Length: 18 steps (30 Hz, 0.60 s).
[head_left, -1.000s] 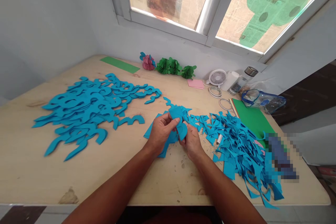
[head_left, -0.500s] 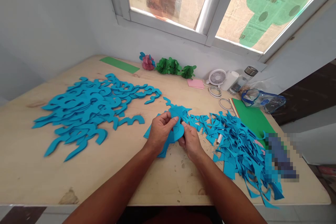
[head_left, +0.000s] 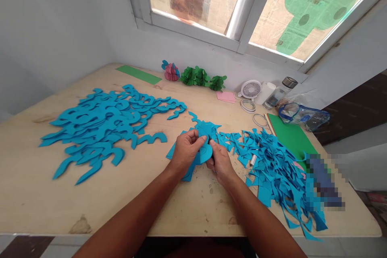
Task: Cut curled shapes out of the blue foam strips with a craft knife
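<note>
My left hand [head_left: 188,148] is closed on a piece of blue paper [head_left: 205,152] with a rounded edge, the thumb pressed on top. At the paper's right edge my right hand [head_left: 221,160] is closed around a pair of small dark scissors [head_left: 209,142], mostly hidden by the fingers. More blue paper lies on the table beneath both hands. Left of them is a wide pile of wavy blue paper cut-outs [head_left: 102,117]. Blue paper scraps [head_left: 272,161] are heaped on the right, with a white marker [head_left: 253,160] among them.
Along the back of the wooden table [head_left: 127,205] stand folded green paper shapes [head_left: 199,76], a pink one [head_left: 171,72], a small fan [head_left: 251,88] and a bottle [head_left: 281,92]. Tape rolls [head_left: 248,106], a clear pouch [head_left: 304,116] and green sheets [head_left: 290,134] are at right.
My hands stay almost in place, with the blue paper shifted only very slightly between them. The whole view has moved a little; the piles look the same.
</note>
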{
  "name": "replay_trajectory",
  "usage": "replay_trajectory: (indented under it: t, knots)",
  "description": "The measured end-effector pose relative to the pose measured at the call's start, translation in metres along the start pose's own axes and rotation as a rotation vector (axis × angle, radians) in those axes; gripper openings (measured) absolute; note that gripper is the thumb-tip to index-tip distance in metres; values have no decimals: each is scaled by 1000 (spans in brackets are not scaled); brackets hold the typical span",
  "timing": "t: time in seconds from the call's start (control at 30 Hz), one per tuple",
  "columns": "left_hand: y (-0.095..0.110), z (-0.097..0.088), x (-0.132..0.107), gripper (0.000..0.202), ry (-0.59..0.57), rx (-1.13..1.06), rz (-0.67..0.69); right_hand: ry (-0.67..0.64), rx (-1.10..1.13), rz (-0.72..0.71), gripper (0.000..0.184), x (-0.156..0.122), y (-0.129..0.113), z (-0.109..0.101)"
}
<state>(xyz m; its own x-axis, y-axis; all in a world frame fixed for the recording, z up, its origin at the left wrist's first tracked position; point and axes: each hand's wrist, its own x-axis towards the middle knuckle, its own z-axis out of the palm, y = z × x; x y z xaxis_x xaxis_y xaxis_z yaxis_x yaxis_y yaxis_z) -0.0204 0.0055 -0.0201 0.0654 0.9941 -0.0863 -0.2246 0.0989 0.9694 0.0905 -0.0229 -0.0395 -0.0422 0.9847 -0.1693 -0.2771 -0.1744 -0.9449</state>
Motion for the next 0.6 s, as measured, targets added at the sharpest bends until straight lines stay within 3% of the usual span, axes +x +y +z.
replay_trajectory:
  t: [0.43,0.6]
  knots:
    - [8,2,-4,23,51,-28,-10,-13,-88,-28,55,-2,0,1]
    - [7,2,-4,22,14,18,7,12,-52,-14,53,-1,0,2]
